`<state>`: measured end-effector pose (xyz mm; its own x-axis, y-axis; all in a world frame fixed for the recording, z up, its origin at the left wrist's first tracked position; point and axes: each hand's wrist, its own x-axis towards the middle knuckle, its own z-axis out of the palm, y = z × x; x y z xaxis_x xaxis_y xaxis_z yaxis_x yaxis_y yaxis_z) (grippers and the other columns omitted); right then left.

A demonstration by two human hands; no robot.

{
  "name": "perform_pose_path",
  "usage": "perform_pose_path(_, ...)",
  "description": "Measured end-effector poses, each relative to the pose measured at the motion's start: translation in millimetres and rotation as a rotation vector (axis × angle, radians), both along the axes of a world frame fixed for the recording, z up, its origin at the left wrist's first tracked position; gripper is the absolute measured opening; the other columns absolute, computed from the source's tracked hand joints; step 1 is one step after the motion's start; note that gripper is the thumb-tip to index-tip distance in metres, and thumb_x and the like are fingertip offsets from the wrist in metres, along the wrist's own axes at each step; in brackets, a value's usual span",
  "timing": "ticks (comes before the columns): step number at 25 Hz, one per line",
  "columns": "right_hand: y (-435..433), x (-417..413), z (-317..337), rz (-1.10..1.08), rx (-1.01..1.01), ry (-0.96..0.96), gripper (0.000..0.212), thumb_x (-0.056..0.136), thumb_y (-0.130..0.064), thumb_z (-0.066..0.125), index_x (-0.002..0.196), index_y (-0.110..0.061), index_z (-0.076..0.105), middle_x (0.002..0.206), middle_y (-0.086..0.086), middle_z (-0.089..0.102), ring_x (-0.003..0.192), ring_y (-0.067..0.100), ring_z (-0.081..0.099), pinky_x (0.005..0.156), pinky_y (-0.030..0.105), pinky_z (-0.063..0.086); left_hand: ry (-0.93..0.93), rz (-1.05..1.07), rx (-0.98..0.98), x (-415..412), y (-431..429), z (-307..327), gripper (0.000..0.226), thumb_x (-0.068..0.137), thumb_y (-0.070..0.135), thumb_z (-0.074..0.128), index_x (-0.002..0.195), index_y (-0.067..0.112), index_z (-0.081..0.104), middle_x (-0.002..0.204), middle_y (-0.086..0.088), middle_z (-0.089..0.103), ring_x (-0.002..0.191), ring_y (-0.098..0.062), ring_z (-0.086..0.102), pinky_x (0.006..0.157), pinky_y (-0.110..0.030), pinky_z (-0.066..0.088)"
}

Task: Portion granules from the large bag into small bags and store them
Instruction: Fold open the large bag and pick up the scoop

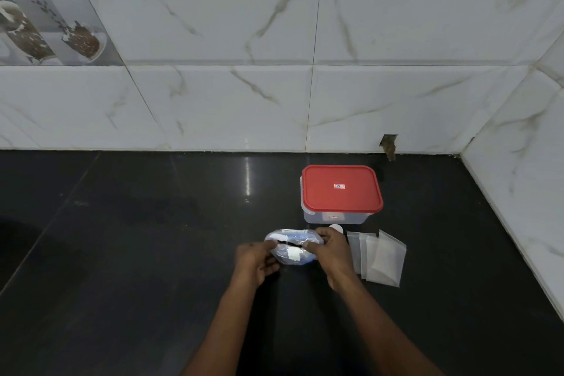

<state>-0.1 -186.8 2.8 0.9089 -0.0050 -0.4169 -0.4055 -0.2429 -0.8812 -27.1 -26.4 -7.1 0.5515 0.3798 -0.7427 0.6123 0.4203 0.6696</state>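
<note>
The large bag [291,249], clear plastic with white and blue print, stands on the black counter [137,253] with its mouth pulled open. My left hand [256,259] pinches the left edge of the mouth. My right hand [331,249] pinches the right edge. Several small translucent bags [380,258] lie flat in an overlapping pile just right of my right hand. A clear storage box with a red lid [341,189] sits closed behind the large bag.
A small white round object [335,227] peeks out between the box and my right hand. Marble-patterned tiled walls [274,101] close off the back and the right side of the counter.
</note>
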Motion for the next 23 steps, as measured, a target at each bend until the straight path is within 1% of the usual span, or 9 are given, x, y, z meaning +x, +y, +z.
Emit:
perform_pose_path(4, 9, -3, 0, 0.063, -0.235, -0.053, 0.019, 0.083, -0.006, 0.061, 0.099, -0.01, 0.068, 0.092, 0.003, 0.071, 0.083, 0.016, 0.067, 0.072, 0.031, 0.057, -0.065, 0.019, 0.091, 4, -18, 0, 0.016, 0.085, 0.0, 0.057, 0.098, 0.001, 0.066, 0.083, -0.016, 0.07, 0.069, -0.026, 0.069, 0.052, -0.032, 0.058)
perform_pose_path(7, 20, -7, -1, 0.192, -0.46, -0.184, 0.017, 0.082, -0.013, 0.063, 0.099, -0.008, 0.066, 0.094, 0.007, 0.069, 0.086, 0.021, 0.065, 0.074, 0.034, 0.054, -0.066, 0.014, 0.207, 5, -35, 0, 0.019, 0.085, 0.006, 0.063, 0.103, 0.005, 0.067, 0.099, -0.02, 0.072, 0.086, -0.035, 0.074, 0.071, -0.05, 0.064)
perform_pose_path(9, 17, -7, -2, 0.221, -0.592, -0.221, 0.015, 0.086, -0.017, 0.061, 0.099, -0.01, 0.064, 0.094, 0.005, 0.067, 0.088, 0.022, 0.064, 0.073, 0.032, 0.052, -0.015, -0.024, 0.369, 5, -30, -3, 0.02, 0.09, 0.003, 0.056, 0.108, 0.005, 0.066, 0.108, -0.021, 0.07, 0.092, -0.035, 0.071, 0.079, -0.05, 0.063)
perform_pose_path(12, 2, 1, -2, 0.095, -0.661, -0.153, 0.016, 0.095, -0.02, 0.053, 0.094, -0.008, 0.063, 0.09, 0.009, 0.068, 0.085, 0.024, 0.066, 0.073, 0.035, 0.055, 0.039, -0.339, 0.547, 1, -13, -1, 0.037, 0.086, 0.0, 0.059, 0.123, 0.007, 0.066, 0.115, -0.018, 0.067, 0.098, -0.034, 0.069, 0.082, -0.04, 0.061)
perform_pose_path(14, -1, 5, -2, 0.069, -0.647, -0.106, 0.016, 0.096, -0.019, 0.052, 0.093, -0.007, 0.063, 0.091, 0.01, 0.068, 0.086, 0.024, 0.065, 0.074, 0.036, 0.055, -0.005, -0.703, 0.77, -2, -10, -1, 0.055, 0.083, 0.004, 0.064, 0.136, 0.014, 0.058, 0.127, -0.015, 0.058, 0.115, -0.033, 0.059, 0.098, -0.037, 0.05)
perform_pose_path(16, 5, 6, -3, 0.161, -0.626, -0.132, 0.016, 0.093, -0.02, 0.054, 0.093, -0.009, 0.065, 0.093, 0.009, 0.069, 0.087, 0.024, 0.065, 0.073, 0.034, 0.053, -0.157, -0.824, 0.958, -2, -16, 2, 0.044, 0.083, 0.009, 0.067, 0.125, 0.02, 0.066, 0.117, -0.009, 0.058, 0.109, -0.027, 0.059, 0.095, -0.033, 0.049)
perform_pose_path(18, 9, 2, -4, 0.176, -0.562, -0.146, 0.012, 0.087, -0.015, 0.059, 0.097, -0.01, 0.065, 0.094, 0.006, 0.07, 0.088, 0.023, 0.065, 0.072, 0.033, 0.053, -0.243, -0.698, 1.012, 0, -21, 7, 0.012, 0.087, 0.01, 0.063, 0.087, 0.018, 0.072, 0.087, -0.004, 0.067, 0.085, -0.022, 0.067, 0.076, -0.035, 0.055)
perform_pose_path(19, 9, 1, -4, 0.159, -0.534, -0.137, 0.013, 0.086, -0.01, 0.06, 0.098, -0.009, 0.064, 0.094, 0.006, 0.069, 0.087, 0.022, 0.065, 0.07, 0.033, 0.052, -0.226, -0.586, 0.972, 2, -20, 8, 0.017, 0.09, 0.008, 0.061, 0.079, 0.016, 0.071, 0.078, -0.003, 0.069, 0.077, -0.021, 0.068, 0.07, -0.036, 0.055)
perform_pose_path(23, -2, 2, -6, 0.117, -0.529, -0.094, 0.021, 0.085, 0.003, 0.054, 0.1, -0.007, 0.064, 0.096, 0.01, 0.07, 0.088, 0.023, 0.065, 0.074, 0.036, 0.056, -0.118, -0.22, 0.612, 10, -8, -2, 0.015, 0.094, 0.006, 0.065, 0.103, 0.003, 0.076, 0.096, -0.012, 0.076, 0.082, -0.02, 0.069, 0.073, -0.028, 0.053)
